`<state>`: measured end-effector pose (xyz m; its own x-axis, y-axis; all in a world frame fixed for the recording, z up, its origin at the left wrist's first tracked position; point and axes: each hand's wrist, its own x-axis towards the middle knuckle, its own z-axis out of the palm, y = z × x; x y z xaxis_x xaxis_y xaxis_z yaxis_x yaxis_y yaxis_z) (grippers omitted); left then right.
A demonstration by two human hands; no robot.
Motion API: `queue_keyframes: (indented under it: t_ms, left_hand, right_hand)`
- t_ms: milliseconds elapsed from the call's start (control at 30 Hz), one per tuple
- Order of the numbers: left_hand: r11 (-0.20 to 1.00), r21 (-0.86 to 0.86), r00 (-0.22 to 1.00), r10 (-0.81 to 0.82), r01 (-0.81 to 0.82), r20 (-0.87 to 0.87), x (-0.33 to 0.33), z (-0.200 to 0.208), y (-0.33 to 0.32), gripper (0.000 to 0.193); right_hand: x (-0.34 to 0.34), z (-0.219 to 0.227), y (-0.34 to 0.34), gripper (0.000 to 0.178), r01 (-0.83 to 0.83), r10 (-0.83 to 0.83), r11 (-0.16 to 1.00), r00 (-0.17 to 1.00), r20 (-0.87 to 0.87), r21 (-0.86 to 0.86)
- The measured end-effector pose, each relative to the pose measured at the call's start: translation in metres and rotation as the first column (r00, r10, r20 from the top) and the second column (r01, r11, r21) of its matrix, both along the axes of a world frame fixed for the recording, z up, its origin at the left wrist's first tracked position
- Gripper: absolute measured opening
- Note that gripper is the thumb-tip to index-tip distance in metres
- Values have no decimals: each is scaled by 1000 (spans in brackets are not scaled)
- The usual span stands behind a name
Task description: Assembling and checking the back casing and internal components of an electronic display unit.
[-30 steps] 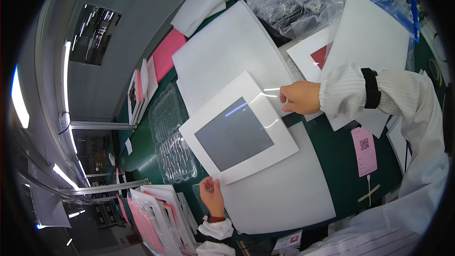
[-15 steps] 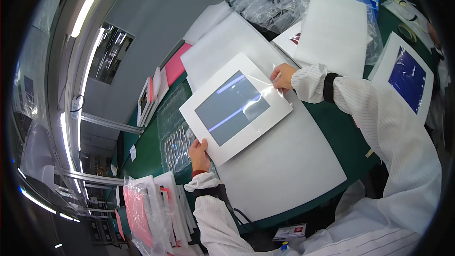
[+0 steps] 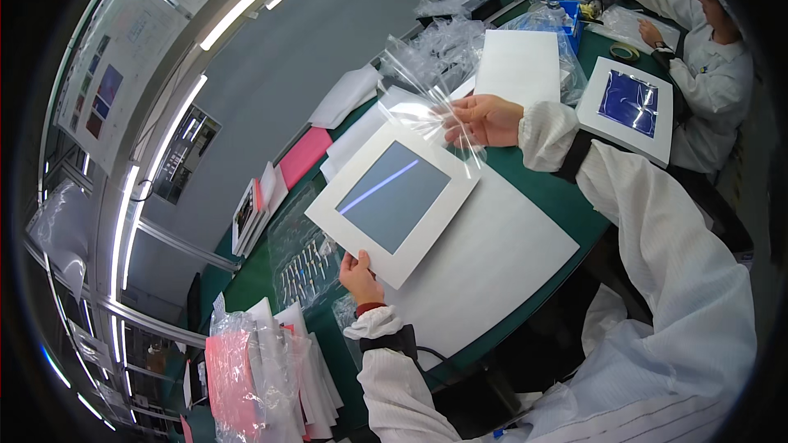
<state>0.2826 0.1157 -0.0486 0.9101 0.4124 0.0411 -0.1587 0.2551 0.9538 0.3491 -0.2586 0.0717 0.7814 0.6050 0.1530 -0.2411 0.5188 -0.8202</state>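
Green table [image 3: 525,166] (film [image 3: 423,90] barely visible).

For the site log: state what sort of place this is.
Probably a cleanroom-style assembly or packing workstation: white-framed grey square panel held by the left hand, clear plastic film in the right hand, green table, white striped smock sleeves.

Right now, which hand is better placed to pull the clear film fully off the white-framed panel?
Right, probably. The right hand already pinches the clear plastic film lifted above the white-framed grey square panel; the left hand grips the panel's near edge, steadying it.
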Motion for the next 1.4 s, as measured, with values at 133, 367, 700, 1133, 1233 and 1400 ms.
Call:
queue_keyframes:
  t_ms: [133, 367, 700, 1133, 1233, 1400]
  left_hand:
    - [999, -32, 1000, 18, -18, 9, -6, -6, -6, 33]
    - [997, -45, 998, 56, -56, -5, -4, -18, -5, 30]
    - [999, 18, 999, 33, -34, 28, -9, -15, -4, 38]
    - [999, 28, 998, 45, -47, 52, -9, -17, -8, 38]
    - [1000, 11, 994, 28, -29, 105, -8, -15, -14, 38]
    - [998, 45, 993, 49, -54, 104, -7, -22, -11, 39]
  right_hand:
    - [6, -39, 98, 39, -67, 65, 992, 998, -23, -105]
    - [33, -75, 149, 55, 434, -382, 704, 899, 215, -562]
    - [-5, -57, 192, 91, 802, 173, 113, 565, 807, -586]
    - [22, -72, 93, 72, 617, -674, 735, 617, -407, -282]
    - [40, -75, 68, 56, 587, -674, 735, 571, -470, -340]
    - [37, -71, 66, 14, 660, -484, 437, 745, 459, -611]
